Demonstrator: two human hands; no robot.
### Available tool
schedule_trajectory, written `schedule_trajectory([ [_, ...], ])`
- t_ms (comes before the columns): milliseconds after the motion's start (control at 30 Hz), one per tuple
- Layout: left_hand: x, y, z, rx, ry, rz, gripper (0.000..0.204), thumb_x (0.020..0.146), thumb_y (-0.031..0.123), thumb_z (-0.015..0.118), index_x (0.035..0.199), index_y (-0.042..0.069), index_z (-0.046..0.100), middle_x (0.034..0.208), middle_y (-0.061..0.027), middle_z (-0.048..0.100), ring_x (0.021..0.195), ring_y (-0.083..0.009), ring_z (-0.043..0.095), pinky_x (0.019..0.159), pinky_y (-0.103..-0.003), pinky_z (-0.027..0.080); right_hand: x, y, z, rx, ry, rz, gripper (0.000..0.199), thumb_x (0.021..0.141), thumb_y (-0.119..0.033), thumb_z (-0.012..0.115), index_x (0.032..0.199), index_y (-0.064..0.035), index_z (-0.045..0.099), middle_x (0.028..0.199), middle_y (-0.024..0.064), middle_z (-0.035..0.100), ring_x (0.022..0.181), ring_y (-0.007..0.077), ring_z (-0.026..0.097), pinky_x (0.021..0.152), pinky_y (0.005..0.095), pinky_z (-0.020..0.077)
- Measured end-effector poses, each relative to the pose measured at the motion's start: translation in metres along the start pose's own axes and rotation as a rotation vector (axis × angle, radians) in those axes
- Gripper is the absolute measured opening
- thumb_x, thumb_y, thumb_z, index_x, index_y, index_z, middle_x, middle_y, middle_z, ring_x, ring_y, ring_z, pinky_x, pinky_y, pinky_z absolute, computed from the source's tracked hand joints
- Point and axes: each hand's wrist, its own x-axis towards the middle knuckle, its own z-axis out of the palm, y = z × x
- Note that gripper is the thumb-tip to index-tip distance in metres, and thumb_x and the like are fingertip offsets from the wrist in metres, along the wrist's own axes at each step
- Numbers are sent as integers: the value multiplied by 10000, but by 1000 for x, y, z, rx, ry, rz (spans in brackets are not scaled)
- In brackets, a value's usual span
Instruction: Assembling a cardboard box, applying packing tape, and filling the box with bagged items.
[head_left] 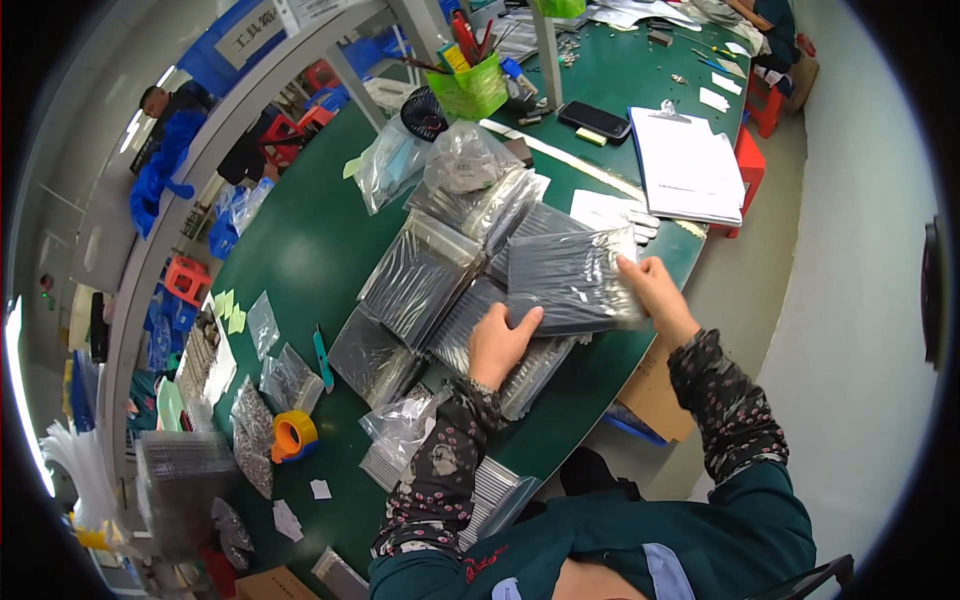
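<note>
Both hands, left hand [503, 340] and right hand [652, 290], grip closed on one clear packet [570, 280] above the green bench [300, 250], near a clipboard [688, 165].

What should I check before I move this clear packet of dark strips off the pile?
1. Right hand has the packet's right edge: ok, fingers pinch the clear packet.
2. Left hand has its lower left edge: ok, fingers lie on it.
3. Packet free of the others: cannot tell, it lies across the stacked packets.
4. Packet sealed: cannot tell, glare hides it.
5. Bare green table to its left: ok.
6. Clipboard out of the way: ok, it sits apart behind the packet.
</note>
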Motion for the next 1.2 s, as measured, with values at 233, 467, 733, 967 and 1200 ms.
schedule_trajectory([
  [233,-1,-27,30,-937,-112,-116,334,842,236,590,965,-60,497,933,-123,582,799,-154,532,686,-294,438,1,-26,7,-150,-164,-34,315,827,-259,605,907,43,566,821,76,605,684,108,557,583,266,458],
  [467,-133,-35,22,-539,-63,18,448,728,311,672,914,-46,476,783,-208,576,731,-333,582,654,-391,452,-70,17,-15,87,-270,222,346,853,-191,579,1118,23,519,1091,51,551,1019,119,481,866,260,374],
  [733,-300,-119,-8,-969,284,-216,416,751,260,673,976,-27,471,819,-140,592,725,-226,584,648,-331,459,-185,-10,129,-220,-778,-97,290,887,-192,527,1066,35,517,898,11,554,785,58,456,701,192,370],
  [967,-413,-199,-22,-1421,565,-439,371,847,155,582,1135,-1,408,977,-60,540,819,-119,542,664,-256,476,-280,23,307,-806,-1043,-644,372,826,-324,576,798,42,517,645,200,518,614,279,539,545,375,394],
  [1200,-461,-256,-11,-1876,573,-780,367,866,208,551,1137,17,393,1151,-102,480,976,-200,551,778,-338,498,-365,85,435,-1030,-1344,-947,508,786,-478,554,724,26,544,684,237,562,695,398,563,594,455,424],
])
